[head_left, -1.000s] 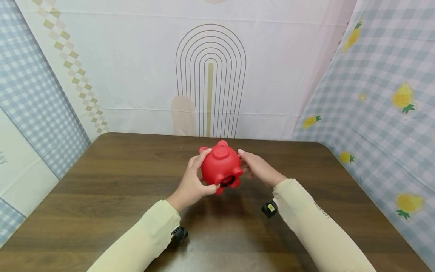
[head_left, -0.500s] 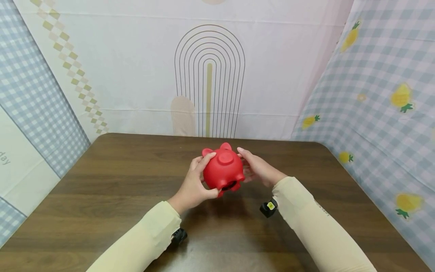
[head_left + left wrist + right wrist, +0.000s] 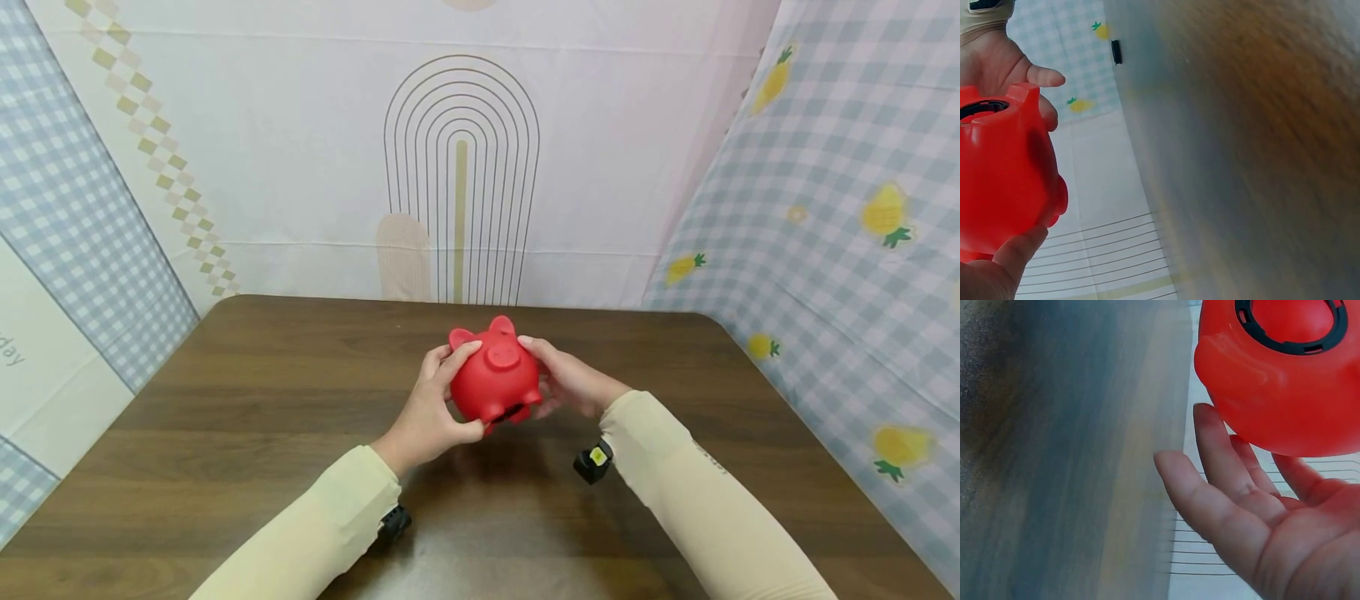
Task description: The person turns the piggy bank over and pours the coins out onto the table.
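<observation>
A red piggy bank [image 3: 495, 387] is held up over the table, snout toward me and two ears on top. My left hand [image 3: 427, 412] grips its left side, one finger high by the ear and the thumb low near a foot. At its right side is my right hand [image 3: 573, 379], a fingertip at the upper edge below the ear. In the right wrist view, this hand's fingers [image 3: 1225, 456] are spread and only loosely bent beside the red body. A black ring [image 3: 1285, 347] lines the round opening in the belly, which faces down.
The dark brown wooden table [image 3: 300, 358] has rounded far corners. Behind it hangs a white cloth [image 3: 300, 167] with an arch print. Checked cloth [image 3: 817, 292] with pineapples borders the right side. A small black camera [image 3: 592, 462] is strapped to the right wrist.
The piggy bank has tipped so its snout and ears show more and the belly opening shows less. It has shifted slightly right and down, with my left hand following; right fingertips are now closer.
</observation>
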A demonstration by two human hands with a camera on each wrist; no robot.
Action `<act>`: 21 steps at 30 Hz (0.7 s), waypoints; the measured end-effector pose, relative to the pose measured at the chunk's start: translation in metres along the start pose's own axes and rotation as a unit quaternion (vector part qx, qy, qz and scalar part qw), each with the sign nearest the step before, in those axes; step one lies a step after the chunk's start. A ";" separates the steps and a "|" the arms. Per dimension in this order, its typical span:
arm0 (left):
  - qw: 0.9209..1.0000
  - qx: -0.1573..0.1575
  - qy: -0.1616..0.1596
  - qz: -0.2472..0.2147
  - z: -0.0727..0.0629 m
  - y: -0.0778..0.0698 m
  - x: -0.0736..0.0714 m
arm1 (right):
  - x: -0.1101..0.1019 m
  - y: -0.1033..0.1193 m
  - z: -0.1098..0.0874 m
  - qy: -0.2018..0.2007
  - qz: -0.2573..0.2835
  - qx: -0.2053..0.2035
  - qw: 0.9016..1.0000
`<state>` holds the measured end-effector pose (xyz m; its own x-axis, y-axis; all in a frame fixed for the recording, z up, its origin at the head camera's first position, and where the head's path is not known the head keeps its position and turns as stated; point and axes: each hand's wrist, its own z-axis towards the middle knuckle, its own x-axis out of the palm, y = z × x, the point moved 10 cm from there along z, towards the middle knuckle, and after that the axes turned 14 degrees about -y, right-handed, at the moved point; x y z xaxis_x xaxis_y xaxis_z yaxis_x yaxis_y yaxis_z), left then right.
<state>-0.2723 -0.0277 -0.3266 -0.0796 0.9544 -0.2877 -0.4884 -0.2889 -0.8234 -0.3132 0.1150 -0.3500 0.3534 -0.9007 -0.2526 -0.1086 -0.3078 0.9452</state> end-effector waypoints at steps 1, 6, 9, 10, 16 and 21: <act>1.000 0.000 0.002 0.001 0.000 0.001 0.000 | 0.001 0.000 0.000 0.008 0.005 0.001 1.000; 1.000 0.001 0.016 0.004 -0.002 0.003 0.002 | 0.007 -0.004 -0.002 0.054 0.032 0.008 0.998; 1.000 0.006 0.023 -0.001 -0.003 0.002 0.004 | 0.009 -0.006 -0.002 0.072 0.037 0.010 0.997; 1.000 0.009 0.025 -0.001 -0.003 0.001 0.004 | 0.009 -0.007 -0.003 0.077 0.038 0.013 0.996; 0.999 0.035 0.029 0.020 -0.005 -0.003 0.006 | 0.009 -0.011 -0.003 0.084 0.039 0.024 0.995; 0.998 0.042 0.031 0.035 -0.006 -0.005 0.007 | 0.009 -0.015 -0.003 0.091 0.053 0.026 0.994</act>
<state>-0.2654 -0.0205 -0.3276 -0.0631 0.9249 -0.3749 -0.5546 -0.3448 -0.7573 -0.3059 0.1124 -0.3657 0.4982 -0.8606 -0.1058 -0.2000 -0.2328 0.9517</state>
